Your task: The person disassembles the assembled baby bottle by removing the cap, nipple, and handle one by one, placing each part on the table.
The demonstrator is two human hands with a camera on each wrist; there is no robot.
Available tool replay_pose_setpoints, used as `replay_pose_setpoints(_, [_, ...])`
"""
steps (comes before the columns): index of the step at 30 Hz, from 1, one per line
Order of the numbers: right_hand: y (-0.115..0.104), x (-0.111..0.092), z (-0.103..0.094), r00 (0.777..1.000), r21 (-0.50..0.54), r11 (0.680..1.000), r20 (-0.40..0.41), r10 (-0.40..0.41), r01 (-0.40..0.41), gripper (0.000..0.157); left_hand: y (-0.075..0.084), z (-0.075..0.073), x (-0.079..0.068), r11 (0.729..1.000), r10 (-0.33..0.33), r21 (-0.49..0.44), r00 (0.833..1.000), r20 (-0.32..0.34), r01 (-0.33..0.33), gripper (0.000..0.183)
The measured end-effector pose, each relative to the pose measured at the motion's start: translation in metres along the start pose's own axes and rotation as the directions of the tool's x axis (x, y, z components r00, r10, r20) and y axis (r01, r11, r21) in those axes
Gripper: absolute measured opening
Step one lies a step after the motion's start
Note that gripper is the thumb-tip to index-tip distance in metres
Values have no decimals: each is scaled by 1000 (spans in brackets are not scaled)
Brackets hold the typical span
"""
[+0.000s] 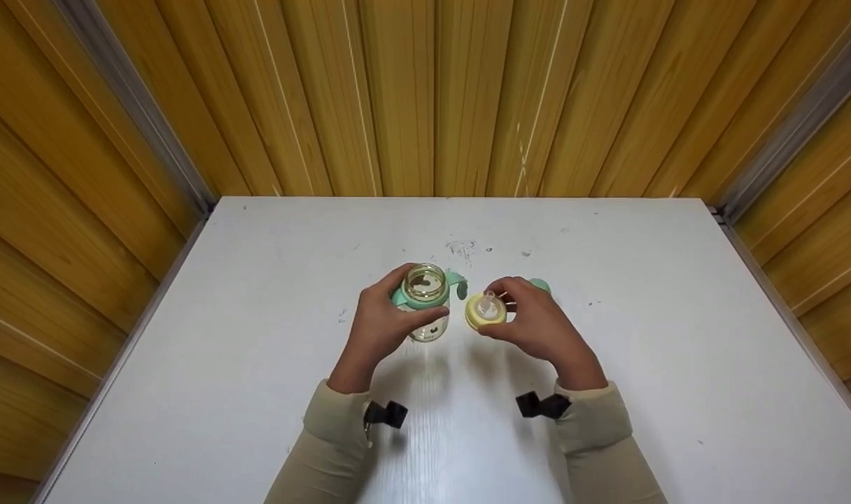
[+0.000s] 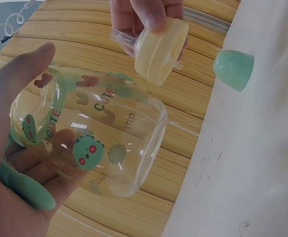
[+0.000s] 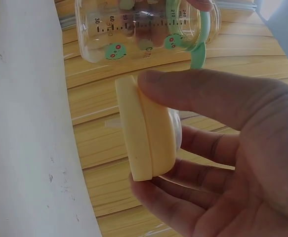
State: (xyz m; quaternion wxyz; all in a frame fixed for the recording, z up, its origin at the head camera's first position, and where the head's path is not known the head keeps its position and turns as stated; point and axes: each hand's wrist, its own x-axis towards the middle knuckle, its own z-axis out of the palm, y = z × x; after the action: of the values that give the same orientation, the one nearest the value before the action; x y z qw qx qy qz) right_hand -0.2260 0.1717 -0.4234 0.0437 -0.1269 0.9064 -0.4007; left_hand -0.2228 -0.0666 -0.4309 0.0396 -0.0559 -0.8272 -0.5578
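Observation:
My left hand [image 1: 390,316] grips a clear baby bottle [image 2: 109,143] around its neck, where a green handle ring [image 1: 425,303] sits. The bottle's mouth is uncovered, and cartoon prints and the word CUTE cover its side. Close to its right, my right hand [image 1: 537,318] pinches a yellow collar [image 3: 146,131] by its edge between thumb and fingers. A clear nipple [image 1: 490,302] points up from the collar in the head view, and a short thin stem shows on its underside in the right wrist view. Bottle and collar are apart.
A green cap [image 2: 234,70] stands on the white table [image 1: 222,350], mostly behind my right hand in the head view. Yellow wood-patterned panels [image 1: 432,98] rise beyond the table's back edge and on both sides. Small dark marks dot the tabletop.

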Motion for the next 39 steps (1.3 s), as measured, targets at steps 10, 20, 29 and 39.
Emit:
replay_pose_setpoints(10, [16,9,6,999,-21,999,-4,38,-38,52,-2,1,-1,1000,-4,8,1000,2,4,81])
replay_pose_setpoints(20, [31,16,14,994,1,994,-3,108,-108,56,-4,2,-1,1000,21,5,1000,12,-21,80])
replay_pose_setpoints(29, [38,23,19,989,6,989,-25,148,-147,59,-2,2,0,1000,12,7,1000,9,-12,79])
replay_pose_setpoints(39, [47,29,26,985,4,987,-60,163,-163,58,-2,3,2,1000,-3,21,1000,10,3,77])
